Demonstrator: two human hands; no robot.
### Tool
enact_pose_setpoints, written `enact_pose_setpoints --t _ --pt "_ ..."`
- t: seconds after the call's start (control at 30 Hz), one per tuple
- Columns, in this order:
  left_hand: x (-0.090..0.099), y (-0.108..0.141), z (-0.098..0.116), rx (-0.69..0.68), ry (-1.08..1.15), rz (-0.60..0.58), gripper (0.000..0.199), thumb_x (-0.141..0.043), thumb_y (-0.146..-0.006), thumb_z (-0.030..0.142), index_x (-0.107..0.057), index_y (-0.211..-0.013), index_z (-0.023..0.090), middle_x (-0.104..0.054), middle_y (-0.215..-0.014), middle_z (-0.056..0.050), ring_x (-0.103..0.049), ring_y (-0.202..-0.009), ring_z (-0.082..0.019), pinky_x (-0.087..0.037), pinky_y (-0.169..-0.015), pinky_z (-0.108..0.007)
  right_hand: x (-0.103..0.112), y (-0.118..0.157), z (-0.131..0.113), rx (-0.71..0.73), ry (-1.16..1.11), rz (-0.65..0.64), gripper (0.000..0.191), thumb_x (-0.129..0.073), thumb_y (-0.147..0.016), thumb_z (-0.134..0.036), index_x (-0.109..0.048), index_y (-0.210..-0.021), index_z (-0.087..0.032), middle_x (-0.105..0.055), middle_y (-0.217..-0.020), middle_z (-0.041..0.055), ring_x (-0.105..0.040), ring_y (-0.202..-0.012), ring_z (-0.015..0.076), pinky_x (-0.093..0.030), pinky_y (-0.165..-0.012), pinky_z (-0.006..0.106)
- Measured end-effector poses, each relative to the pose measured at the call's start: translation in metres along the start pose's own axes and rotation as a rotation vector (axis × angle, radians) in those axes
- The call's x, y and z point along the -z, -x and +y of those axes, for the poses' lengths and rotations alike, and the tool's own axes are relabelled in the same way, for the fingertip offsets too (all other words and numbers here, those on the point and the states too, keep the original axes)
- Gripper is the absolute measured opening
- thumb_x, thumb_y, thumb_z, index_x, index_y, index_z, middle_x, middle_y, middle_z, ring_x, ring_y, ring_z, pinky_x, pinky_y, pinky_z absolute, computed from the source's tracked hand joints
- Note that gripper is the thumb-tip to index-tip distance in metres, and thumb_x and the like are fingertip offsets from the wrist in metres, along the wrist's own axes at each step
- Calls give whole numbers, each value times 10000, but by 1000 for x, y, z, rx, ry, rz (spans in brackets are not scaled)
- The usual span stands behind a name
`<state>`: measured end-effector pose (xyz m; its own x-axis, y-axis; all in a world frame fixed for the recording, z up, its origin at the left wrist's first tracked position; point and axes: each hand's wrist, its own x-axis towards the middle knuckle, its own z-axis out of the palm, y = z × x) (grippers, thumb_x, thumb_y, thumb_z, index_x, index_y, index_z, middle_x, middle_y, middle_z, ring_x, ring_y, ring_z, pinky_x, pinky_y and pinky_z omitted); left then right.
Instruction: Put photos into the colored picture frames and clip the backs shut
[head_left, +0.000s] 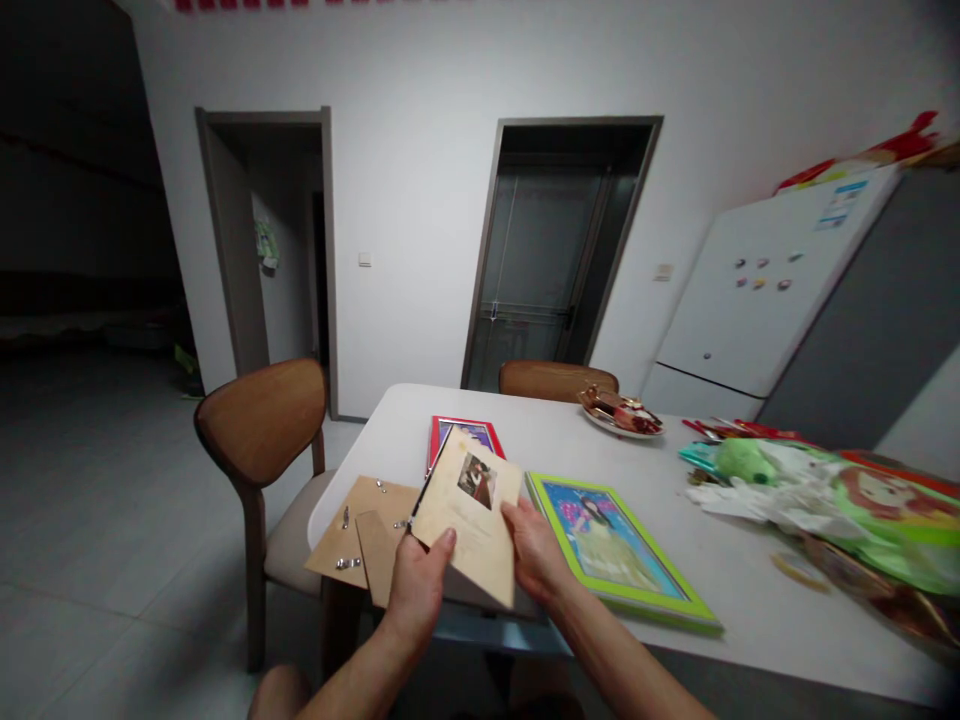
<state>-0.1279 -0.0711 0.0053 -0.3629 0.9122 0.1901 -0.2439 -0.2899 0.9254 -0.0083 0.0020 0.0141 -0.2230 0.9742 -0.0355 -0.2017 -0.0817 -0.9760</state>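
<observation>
Between my two hands, above the table's front edge, is a tilted cream-coloured card (450, 500) with a small picture and faint writing on its face. My left hand (421, 575) pinches its lower left side, thumb on top. My right hand (536, 552) grips the right edge. Beneath and left of the card lies a brown backing board (330, 535) with several metal clips, and a brown flap (375, 560) rises from it. Right of my right hand rests a green picture frame (652, 540) showing a figure in a long dress. A red picture frame (436, 440) is partly hidden behind the card.
On the white table (540, 420) stand a plate (626, 415) of ornaments at the back and a heap of plastic bags (847, 500) at the right. One wooden chair (266, 430) is at the left, another chair (559, 380) behind. A white fridge (750, 300) stands back right.
</observation>
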Motion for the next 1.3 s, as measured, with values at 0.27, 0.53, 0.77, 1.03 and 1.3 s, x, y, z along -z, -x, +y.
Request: enact_pose_setpoints --t 0.27,0.53,0.77,1.03,1.3 --pt "35 19 -8 -39 -754 -218 463 -593 -610 198 -505 -1061 145 -506 -1176 -136 -444 -1102 -247 -314 -948 -419 52 -18 13 -8 600 -5 409 -343 -666 -154 -537 -1023 -103 -661 -716 83 -614 -644 198 -460 -564 276" --pt "31 29 -10 -134 -983 -400 389 -669 -549 163 -530 -912 167 -431 -1242 -161 -356 -1175 -258 -279 -973 -432 39 -29 24 108 802 50 390 -374 -655 -173 -572 -982 -93 -653 -869 97 -607 -716 179 -443 -605 239" --pt "33 27 -4 -144 -1011 -455 342 -692 -539 165 -516 -831 187 -440 -1234 -141 -349 -1179 -258 -291 -957 -433 38 -29 21 176 973 63 369 -389 -676 -206 -573 -983 -115 -646 -868 85 -593 -732 175 -419 -629 239" --pt "37 23 -6 -201 -1057 -564 231 -693 -543 178 -562 -733 188 -484 -1194 -117 -320 -1193 -282 -283 -960 -464 34 -16 18 219 1582 105 357 -425 -740 -396 -571 -919 -124 -584 -891 126 -556 -788 210 -374 -635 274" --pt "64 26 9 -257 -1095 -527 510 -609 -582 160 -479 -1070 234 -358 -1313 -94 -274 -1223 -235 -252 -984 -443 36 -11 25 438 1639 143 418 -393 -778 -449 -529 -1048 -160 -531 -898 108 -494 -846 212 -339 -723 301"
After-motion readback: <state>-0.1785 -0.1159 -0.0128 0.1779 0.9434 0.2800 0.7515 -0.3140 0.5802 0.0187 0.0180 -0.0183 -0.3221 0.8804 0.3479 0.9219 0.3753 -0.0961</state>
